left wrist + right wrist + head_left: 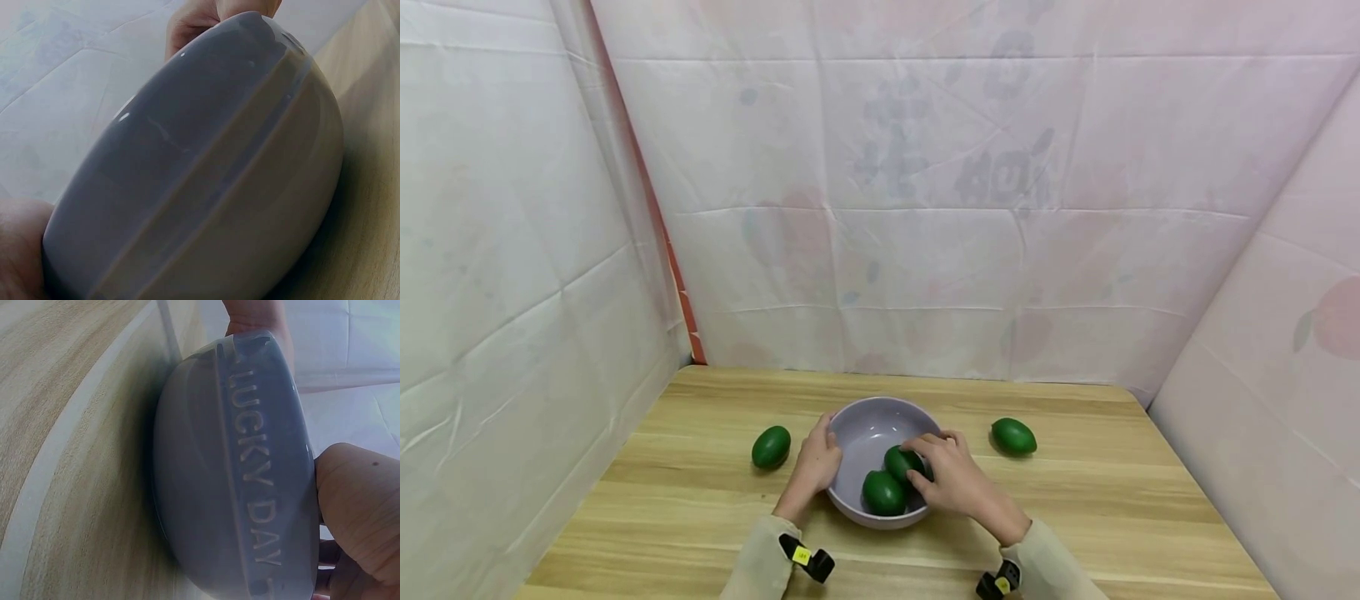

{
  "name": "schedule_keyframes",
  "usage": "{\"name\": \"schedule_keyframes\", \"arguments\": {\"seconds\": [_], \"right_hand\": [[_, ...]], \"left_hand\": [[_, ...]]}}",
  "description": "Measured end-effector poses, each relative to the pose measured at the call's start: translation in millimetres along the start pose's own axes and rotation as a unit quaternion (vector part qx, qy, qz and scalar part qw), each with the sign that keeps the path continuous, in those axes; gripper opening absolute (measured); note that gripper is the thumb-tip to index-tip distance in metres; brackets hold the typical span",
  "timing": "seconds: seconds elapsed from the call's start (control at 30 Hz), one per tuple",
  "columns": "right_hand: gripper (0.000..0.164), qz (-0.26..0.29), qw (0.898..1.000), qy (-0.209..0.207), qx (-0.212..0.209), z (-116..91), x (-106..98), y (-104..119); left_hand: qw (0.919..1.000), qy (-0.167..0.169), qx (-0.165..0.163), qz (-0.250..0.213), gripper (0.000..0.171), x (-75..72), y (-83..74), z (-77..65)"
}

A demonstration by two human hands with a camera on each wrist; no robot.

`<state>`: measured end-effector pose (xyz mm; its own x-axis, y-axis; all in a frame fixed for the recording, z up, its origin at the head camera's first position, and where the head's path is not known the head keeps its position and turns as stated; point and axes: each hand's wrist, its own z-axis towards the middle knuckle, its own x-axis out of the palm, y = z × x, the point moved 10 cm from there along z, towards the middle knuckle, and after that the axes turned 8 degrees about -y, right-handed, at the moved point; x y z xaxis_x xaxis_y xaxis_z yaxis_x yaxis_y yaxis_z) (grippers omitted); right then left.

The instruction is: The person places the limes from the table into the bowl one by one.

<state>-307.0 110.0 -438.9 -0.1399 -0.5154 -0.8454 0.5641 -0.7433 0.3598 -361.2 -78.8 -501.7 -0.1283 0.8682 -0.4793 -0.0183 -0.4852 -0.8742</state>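
Note:
A greyish-purple bowl (868, 429) stands on the table with two dark green limes (883, 493) lying against each other inside it. On its left side, my left hand (817, 458) grips the rim. My right hand (951, 475) reaches over the right rim, thumb and fingers curled round the farther lime (901, 463), which they partly hide. The left wrist view has the bowl's outer wall (206, 156) filling most of it. Raised letters reading LUCKY DAY run along the bowl's side (250, 462) in the right wrist view, where the right hand's fingertips are hidden.
One more green lime (771, 447) lies on the wooden table (685, 500) left of the bowl. Another lime (1013, 437) lies to the right. Pale printed cloth (925, 250) hangs behind the table and on both sides.

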Motion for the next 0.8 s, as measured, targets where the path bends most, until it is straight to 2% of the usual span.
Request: {"name": "schedule_keyframes", "arguments": {"seconds": [0.8], "right_hand": [[0.027, -0.004, 1.0, -0.02, -0.013, 2.0, -6.7, 5.0]], "left_hand": [[1.0, 0.001, -0.006, -0.002, 0.048, 0.4, 0.3, -0.5]]}}
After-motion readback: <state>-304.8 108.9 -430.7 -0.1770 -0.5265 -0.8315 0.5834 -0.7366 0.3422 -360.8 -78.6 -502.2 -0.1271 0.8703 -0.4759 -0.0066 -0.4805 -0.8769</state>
